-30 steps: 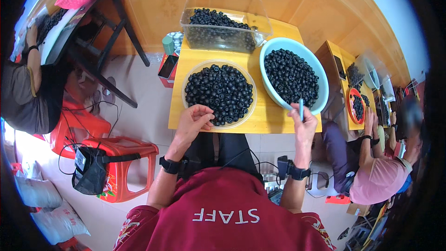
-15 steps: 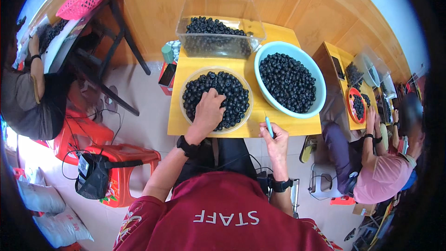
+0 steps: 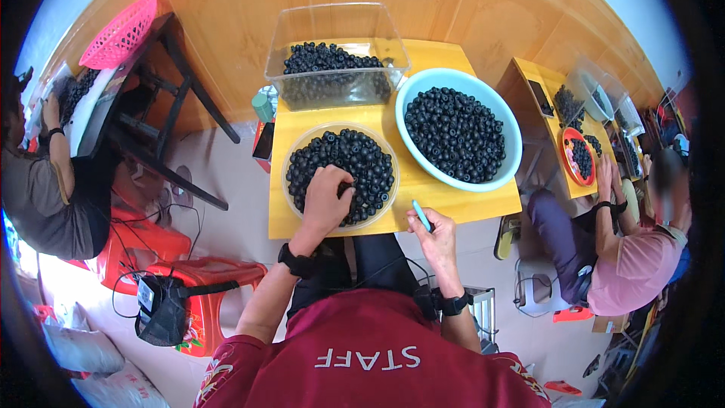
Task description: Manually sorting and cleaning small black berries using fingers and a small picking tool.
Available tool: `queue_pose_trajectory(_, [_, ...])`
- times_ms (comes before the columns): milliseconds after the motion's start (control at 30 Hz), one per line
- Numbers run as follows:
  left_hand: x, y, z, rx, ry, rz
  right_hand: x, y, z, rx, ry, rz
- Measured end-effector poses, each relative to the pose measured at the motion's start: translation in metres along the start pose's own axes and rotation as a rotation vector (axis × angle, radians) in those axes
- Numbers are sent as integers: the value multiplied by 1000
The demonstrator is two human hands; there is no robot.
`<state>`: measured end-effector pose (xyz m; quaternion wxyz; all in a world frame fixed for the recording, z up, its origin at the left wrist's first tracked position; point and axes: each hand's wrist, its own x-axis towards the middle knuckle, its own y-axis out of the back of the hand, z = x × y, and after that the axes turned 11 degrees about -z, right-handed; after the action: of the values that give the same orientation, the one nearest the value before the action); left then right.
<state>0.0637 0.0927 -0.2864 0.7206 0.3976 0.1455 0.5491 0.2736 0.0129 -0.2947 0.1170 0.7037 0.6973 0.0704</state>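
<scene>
My left hand (image 3: 325, 198) reaches into a clear round tub (image 3: 288, 168) of small black ring-like beads (image 3: 362, 162). Its fingers and thumb curl together around a dark bead, partly hidden by the hand. Just off the table's front edge, my right hand (image 3: 436, 236) is closed on a slim light-blue pen-like tool (image 3: 421, 215), its free end pointing up and to the left. Right of the tub stands a light-blue basin (image 3: 516, 153) heaped with similar black beads. Behind the tub, a clear rectangular bin (image 3: 340, 93) holds more of them.
All three containers crowd the yellow table (image 3: 453, 211). A green-lidded container (image 3: 262, 108) stands beside its left edge. Red stools (image 3: 219, 310) are at my left. Other people work at a dark-legged table (image 3: 170, 75) on the left and a yellow table (image 3: 540, 75) on the right.
The view has shifted a little. My left hand has drawn back toward the tub's near side, its fingers now curled. The tool in my right hand is tilted more to the left.
</scene>
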Motion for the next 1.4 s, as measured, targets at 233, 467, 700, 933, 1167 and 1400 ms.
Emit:
queue_pose_trajectory(233, [-17,21,20,-1370,293,-142,-1,-6,-32,100,97,-100])
queue_pose_trajectory(467, [-31,15,17,-1818,329,-185,2,-26,-64,-134,305,-164])
queue_pose_trajectory(700, [-37,10,14,-1843,274,-208,2,-34,-70,-366,367,-187])
queue_pose_trajectory(933, [-38,8,12,-1909,242,-239,2,-33,-72,-446,402,-151])
queue_pose_trajectory(1167, [-39,6,12,-1916,296,-229,3,-32,-69,-472,410,-127])
queue_pose_trajectory(1400, [-41,16,20,-1955,225,-337,15,-22,-46,-602,405,14])
